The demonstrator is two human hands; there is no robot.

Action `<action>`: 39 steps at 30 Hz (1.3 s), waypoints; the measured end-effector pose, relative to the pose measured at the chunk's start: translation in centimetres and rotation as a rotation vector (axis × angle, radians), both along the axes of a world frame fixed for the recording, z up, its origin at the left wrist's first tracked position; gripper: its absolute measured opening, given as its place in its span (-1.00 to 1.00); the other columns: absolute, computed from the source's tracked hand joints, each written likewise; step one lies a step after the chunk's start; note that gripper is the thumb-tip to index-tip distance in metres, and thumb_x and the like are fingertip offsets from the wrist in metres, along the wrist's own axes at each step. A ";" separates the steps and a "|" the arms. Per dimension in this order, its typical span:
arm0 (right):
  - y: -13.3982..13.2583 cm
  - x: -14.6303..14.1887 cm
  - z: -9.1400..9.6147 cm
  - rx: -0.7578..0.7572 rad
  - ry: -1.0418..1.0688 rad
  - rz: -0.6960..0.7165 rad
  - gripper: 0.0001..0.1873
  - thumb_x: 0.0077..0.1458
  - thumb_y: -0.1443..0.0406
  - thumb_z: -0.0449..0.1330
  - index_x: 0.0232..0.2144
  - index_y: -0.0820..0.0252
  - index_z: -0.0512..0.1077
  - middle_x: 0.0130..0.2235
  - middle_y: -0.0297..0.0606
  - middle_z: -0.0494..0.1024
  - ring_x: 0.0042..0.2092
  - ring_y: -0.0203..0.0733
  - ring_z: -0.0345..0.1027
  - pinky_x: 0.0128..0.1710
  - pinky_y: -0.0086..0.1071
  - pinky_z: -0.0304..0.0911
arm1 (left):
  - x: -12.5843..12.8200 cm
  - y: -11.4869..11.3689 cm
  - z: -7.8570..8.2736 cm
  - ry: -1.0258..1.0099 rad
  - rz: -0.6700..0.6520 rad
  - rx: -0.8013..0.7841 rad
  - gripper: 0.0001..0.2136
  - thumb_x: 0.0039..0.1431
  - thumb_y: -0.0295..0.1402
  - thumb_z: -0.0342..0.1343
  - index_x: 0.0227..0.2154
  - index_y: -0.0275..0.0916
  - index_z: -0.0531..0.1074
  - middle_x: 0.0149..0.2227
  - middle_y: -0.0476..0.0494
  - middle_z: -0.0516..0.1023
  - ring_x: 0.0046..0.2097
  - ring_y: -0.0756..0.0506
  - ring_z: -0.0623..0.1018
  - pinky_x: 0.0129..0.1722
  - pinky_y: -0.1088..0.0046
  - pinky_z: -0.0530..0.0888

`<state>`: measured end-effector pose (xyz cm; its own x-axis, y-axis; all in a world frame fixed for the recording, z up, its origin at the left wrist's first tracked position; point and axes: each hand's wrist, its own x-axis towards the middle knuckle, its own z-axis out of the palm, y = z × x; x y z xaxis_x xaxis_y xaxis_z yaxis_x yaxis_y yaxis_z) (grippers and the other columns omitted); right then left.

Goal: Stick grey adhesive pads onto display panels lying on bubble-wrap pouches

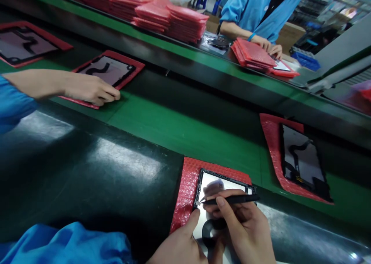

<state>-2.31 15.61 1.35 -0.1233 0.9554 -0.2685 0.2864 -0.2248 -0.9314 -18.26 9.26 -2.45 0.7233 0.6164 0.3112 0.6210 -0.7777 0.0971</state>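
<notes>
**Nothing readable on my end**
Looked all over from where I'm sitting, but I can't make out any label, brand, number or sign in this shot, folks.

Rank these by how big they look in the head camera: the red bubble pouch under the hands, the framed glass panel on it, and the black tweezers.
1. framed glass panel and red bubble pouch: these look alike, and each is partly hidden, so I can't rank them.
2. black tweezers: smallest.

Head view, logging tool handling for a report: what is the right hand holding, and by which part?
The right hand holds slim black tweezers, pinched by the shaft between thumb and fingers, nearer the pointed tip than the far end.
</notes>
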 end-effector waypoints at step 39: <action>-7.0 14.0 1.1 0.323 0.199 -0.486 -0.74 0.14 0.10 0.43 -0.30 0.13 0.52 -0.39 -0.23 0.70 -0.55 -0.15 0.55 -0.52 -0.33 0.55 | -1.1 -0.3 2.6 -1.114 0.576 -1.042 -0.48 0.21 -0.05 0.25 0.08 -0.12 0.19 -0.25 -0.04 0.58 -0.28 -0.11 0.58 -0.27 0.37 0.53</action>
